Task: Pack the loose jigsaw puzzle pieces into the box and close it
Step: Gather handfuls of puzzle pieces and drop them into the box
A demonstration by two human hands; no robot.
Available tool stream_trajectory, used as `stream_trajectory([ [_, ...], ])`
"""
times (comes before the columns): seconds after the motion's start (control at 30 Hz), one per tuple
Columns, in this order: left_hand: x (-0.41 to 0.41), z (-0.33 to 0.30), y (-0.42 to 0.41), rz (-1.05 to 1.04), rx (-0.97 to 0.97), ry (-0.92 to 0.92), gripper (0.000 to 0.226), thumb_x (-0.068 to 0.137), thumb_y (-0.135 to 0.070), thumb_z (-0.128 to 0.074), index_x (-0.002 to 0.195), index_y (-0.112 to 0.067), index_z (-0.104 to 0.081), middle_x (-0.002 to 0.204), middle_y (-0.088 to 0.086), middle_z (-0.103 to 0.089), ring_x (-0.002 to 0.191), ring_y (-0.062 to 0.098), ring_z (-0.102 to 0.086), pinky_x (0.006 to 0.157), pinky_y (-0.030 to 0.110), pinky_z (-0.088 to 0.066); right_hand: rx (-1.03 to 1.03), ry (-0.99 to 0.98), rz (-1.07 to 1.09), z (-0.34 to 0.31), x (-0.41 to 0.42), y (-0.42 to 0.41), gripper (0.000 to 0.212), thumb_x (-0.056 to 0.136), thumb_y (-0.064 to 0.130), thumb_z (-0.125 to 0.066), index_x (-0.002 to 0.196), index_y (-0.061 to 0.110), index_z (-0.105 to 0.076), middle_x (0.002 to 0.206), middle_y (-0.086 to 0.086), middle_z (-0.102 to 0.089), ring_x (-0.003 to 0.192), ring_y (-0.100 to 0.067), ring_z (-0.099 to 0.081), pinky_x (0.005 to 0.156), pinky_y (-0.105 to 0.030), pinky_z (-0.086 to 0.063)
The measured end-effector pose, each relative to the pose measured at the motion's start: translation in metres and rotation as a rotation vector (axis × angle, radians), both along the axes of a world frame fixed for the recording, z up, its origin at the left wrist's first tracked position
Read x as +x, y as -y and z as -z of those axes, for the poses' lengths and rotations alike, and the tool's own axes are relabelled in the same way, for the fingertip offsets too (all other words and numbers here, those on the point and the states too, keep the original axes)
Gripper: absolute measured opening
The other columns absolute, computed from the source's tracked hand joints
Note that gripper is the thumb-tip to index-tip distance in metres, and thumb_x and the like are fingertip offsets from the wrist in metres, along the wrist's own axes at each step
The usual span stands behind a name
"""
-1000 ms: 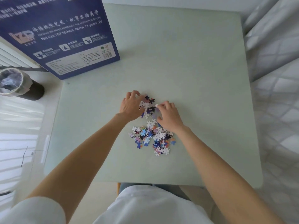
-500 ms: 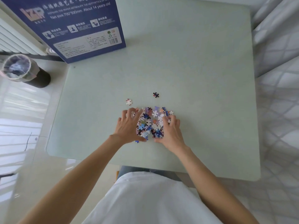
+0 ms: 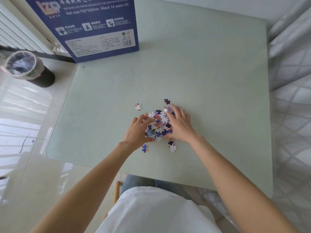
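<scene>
Heap of small multicoloured cardboard jigsaw pieces sits on pale green glass-topped table, near-centre. Left hand cups heap's left side, fingers curled vs. the pieces; right hand cups right side, fingers spread & bent over the edge. Both press the heap between them, not lifted. Strays: white piece far-left of heap, dark piece just beyond right fingertips, blue piece & white piece on near side. Large navy printed cardboard box stands at far-left table corner, well apart from heap. Lined black waste bin on floor, left.
</scene>
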State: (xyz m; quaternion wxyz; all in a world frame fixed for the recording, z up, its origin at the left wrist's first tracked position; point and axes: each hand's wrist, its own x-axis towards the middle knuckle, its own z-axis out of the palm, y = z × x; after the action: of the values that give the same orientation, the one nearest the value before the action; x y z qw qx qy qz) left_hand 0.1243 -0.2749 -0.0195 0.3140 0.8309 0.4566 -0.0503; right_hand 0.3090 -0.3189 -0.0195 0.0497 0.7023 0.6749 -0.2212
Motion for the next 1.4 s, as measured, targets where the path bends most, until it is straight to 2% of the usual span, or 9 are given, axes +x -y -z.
stream_trajectory([
  [0.1, 0.005, 0.001, -0.003, -0.045, -0.008, 0.029, 0.07, 0.074, -0.027, -0.077, 0.135, -0.026, -0.043, 0.131, 0.002, -0.042, 0.117, 0.021, -0.041, 0.098, 0.028, -0.035, -0.034, 0.026, -0.084, -0.004, 0.0, -0.011, 0.114, 0.057, 0.059, -0.077, 0.146, 0.019, -0.018, 0.147, -0.004, -0.019, 0.129, -0.029, -0.022, 0.1, -0.043, -0.032],
  [0.23, 0.012, 0.002, -0.003, -0.073, 0.0, 0.06, 0.064, 0.078, -0.019, -0.071, 0.135, -0.024, -0.042, 0.125, 0.005, -0.046, 0.117, 0.021, -0.043, 0.097, 0.026, -0.034, -0.053, -0.051, -0.074, -0.008, -0.005, -0.01, 0.096, 0.065, 0.042, -0.079, 0.142, 0.016, -0.027, 0.134, -0.006, -0.033, 0.118, -0.026, -0.032, 0.092, -0.038, -0.042],
  [0.47, 0.019, 0.002, 0.006, 0.019, 0.073, -0.141, 0.094, 0.064, -0.055, -0.076, 0.139, -0.026, -0.027, 0.128, 0.0, -0.035, 0.124, 0.02, -0.029, 0.084, 0.03, -0.047, -0.086, -0.177, 0.086, -0.009, -0.012, -0.005, 0.079, 0.066, 0.025, -0.082, 0.129, 0.01, -0.037, 0.121, -0.009, -0.039, 0.11, -0.026, -0.044, 0.087, -0.04, -0.047],
  [0.67, 0.015, 0.006, 0.007, -0.03, 0.024, 0.009, 0.065, 0.074, -0.038, -0.075, 0.131, -0.03, -0.043, 0.124, -0.002, -0.046, 0.117, 0.019, -0.038, 0.091, 0.029, -0.042, -0.04, -0.179, 0.172, -0.004, -0.018, 0.004, 0.063, 0.072, 0.018, -0.077, 0.121, 0.011, -0.039, 0.113, -0.011, -0.051, 0.104, -0.028, -0.049, 0.082, -0.035, -0.046],
  [0.87, 0.012, 0.005, 0.0, 0.005, 0.019, 0.082, 0.043, 0.078, -0.029, -0.072, 0.119, -0.024, -0.057, 0.113, -0.001, -0.056, 0.105, 0.018, -0.052, 0.085, 0.026, -0.042, -0.005, -0.106, 0.113, -0.004, -0.021, 0.01, 0.053, 0.078, 0.02, -0.071, 0.123, 0.013, -0.043, 0.114, -0.008, -0.053, 0.103, -0.026, -0.049, 0.079, -0.032, -0.045],
  [1.03, 0.011, -0.001, -0.006, 0.076, 0.1, 0.099, 0.035, 0.086, -0.027, -0.062, 0.121, -0.024, -0.06, 0.112, -0.001, -0.061, 0.1, 0.019, -0.057, 0.08, 0.021, -0.039, 0.058, -0.112, 0.103, -0.009, -0.019, 0.012, 0.044, 0.079, 0.025, -0.071, 0.119, 0.015, -0.055, 0.105, -0.005, -0.058, 0.098, -0.025, -0.053, 0.076, -0.032, -0.045],
  [1.17, 0.01, -0.004, -0.008, 0.142, 0.17, 0.111, 0.031, 0.09, -0.021, -0.057, 0.121, -0.02, -0.061, 0.109, 0.003, -0.066, 0.098, 0.022, -0.061, 0.081, 0.025, -0.041, 0.132, -0.078, 0.061, -0.008, -0.02, 0.012, 0.018, 0.084, 0.012, -0.061, 0.102, 0.009, -0.064, 0.091, -0.009, -0.062, 0.086, -0.03, -0.059, 0.067, -0.034, -0.046],
  [1.3, 0.008, -0.002, -0.014, 0.105, 0.195, 0.147, 0.03, 0.086, -0.011, -0.059, 0.114, -0.019, -0.066, 0.092, 0.006, -0.072, 0.08, 0.027, -0.066, 0.072, 0.032, -0.051, 0.212, -0.069, 0.132, -0.01, -0.015, 0.012, 0.005, 0.083, 0.006, -0.062, 0.084, 0.005, -0.067, 0.072, -0.011, -0.063, 0.063, -0.031, -0.06, 0.054, -0.029, -0.037],
  [1.4, 0.008, -0.006, -0.024, 0.05, 0.179, 0.116, 0.025, 0.092, -0.022, -0.055, 0.114, -0.025, -0.067, 0.087, 0.002, -0.073, 0.075, 0.023, -0.066, 0.074, 0.032, -0.052, 0.227, -0.143, 0.297, -0.017, -0.007, 0.01, 0.014, 0.085, 0.013, -0.063, 0.074, 0.005, -0.062, 0.063, -0.008, -0.06, 0.055, -0.026, -0.049, 0.054, -0.026, -0.029],
])
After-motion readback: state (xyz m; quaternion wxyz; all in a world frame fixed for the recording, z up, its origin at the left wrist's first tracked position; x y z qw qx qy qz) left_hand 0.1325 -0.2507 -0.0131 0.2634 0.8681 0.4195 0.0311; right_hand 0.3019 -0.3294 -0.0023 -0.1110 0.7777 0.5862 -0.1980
